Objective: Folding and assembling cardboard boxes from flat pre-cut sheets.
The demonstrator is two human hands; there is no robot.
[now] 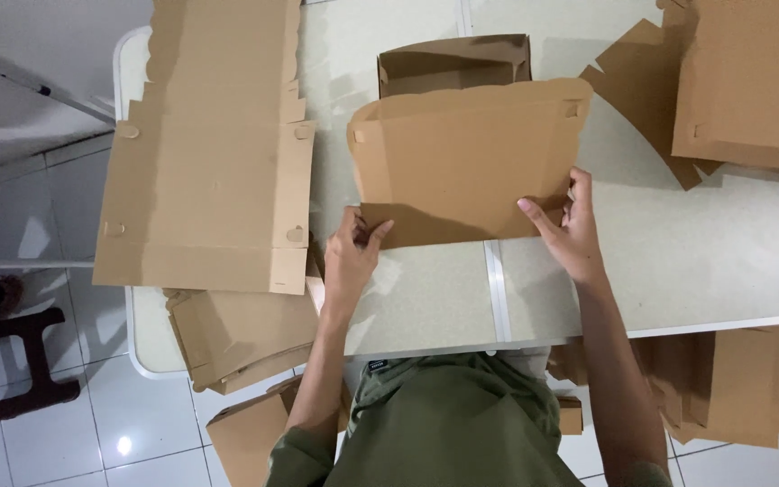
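White table point(696, 261) fills most of the head view, and every place below is given relative to it. On its left end lies a big flat cardboard sheet point(205, 153), unfolded, overhanging the table's left edge. On its far right corner sits a stack of flat cardboard point(750, 81), with loose cut pieces poking out toward the middle. More cardboard blanks point(245, 338) hang below the table's near-left edge, and another pile point(732, 388) sits under its near-right edge, on the tiled floor.

Middle of the table, near the front edge: a half-folded cardboard box point(462, 153), with a large panel tilted up toward the camera and the box body behind it. Both hands are on its lower edge. Left hand point(352, 248) pinches the lower left corner, fingers curled and thumb on top, closed on the card. Right hand point(570, 225) grips the lower right corner, thumb across the front face and fingers wrapped behind.

Person wears an olive green shirt point(448, 424), at the table's near edge.
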